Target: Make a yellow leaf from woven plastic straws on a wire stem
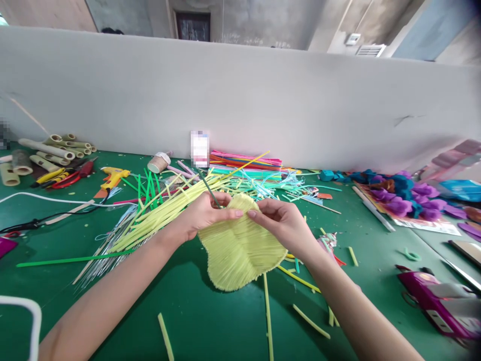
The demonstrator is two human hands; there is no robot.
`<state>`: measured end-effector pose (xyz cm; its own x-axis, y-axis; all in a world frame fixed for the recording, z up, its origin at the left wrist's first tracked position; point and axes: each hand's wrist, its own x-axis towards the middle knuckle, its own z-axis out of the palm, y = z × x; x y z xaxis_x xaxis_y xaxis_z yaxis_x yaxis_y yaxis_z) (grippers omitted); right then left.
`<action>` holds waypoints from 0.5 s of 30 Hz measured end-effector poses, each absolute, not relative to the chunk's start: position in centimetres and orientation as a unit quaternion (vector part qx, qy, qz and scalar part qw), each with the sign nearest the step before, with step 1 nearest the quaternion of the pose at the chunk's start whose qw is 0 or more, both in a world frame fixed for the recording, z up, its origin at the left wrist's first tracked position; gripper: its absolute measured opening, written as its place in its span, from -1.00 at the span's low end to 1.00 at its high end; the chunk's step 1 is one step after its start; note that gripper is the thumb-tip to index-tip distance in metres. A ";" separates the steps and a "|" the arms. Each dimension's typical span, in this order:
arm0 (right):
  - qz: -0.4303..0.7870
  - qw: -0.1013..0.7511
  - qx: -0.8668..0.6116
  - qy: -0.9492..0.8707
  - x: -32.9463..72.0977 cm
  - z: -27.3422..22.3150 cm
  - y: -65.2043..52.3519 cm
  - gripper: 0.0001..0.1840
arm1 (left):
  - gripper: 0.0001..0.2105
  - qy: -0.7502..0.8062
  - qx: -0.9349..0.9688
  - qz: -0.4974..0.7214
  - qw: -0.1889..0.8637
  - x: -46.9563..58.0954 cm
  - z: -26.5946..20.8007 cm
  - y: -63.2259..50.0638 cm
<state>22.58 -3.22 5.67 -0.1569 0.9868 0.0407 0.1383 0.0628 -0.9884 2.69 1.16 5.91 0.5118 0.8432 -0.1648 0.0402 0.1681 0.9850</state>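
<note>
A broad, lobed yellow-green piece made of rows of pipe cleaners (240, 250) is held up over the table in front of me. My left hand (210, 210) pinches its upper left edge between thumb and fingers. A thin dark green stem (208, 186) sticks up from that same hand; its lower end is hidden. At the upper right edge, my right hand (283, 218) grips the piece with thumb and curled fingers, and the two thumb tips lie close together. Behind my left hand spreads a bundle of loose yellow-green pipe cleaners (161, 215).
On the green table (124, 306), a yellow glue gun (114, 176) lies left, near pliers (77, 175) and bamboo tubes (56, 150). Purple and blue flowers (409, 195) and a magenta power strip (438, 301) are right. A grey partition (240, 95) rises behind.
</note>
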 end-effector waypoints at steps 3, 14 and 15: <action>0.482 0.437 -0.482 -0.587 22.6 5.8 -3.3 -0.76 | -0.71 0.401 0.568 0.301 0.653 2.7 5.8 1.2; 0.449 0.453 -0.493 -0.592 22.1 5.0 -3.2 -0.77 | -0.74 0.425 0.574 0.304 0.630 2.7 5.9 1.1; 0.450 0.454 -0.493 -0.590 22.1 5.0 -3.2 -0.76 | -0.72 0.426 0.571 0.303 0.633 2.7 5.8 1.1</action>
<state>22.07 -3.20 4.98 -0.1018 0.9906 0.0917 0.1731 0.1084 -0.9789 2.74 1.13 5.76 0.4533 0.8703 -0.1927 0.1022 0.1640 0.9812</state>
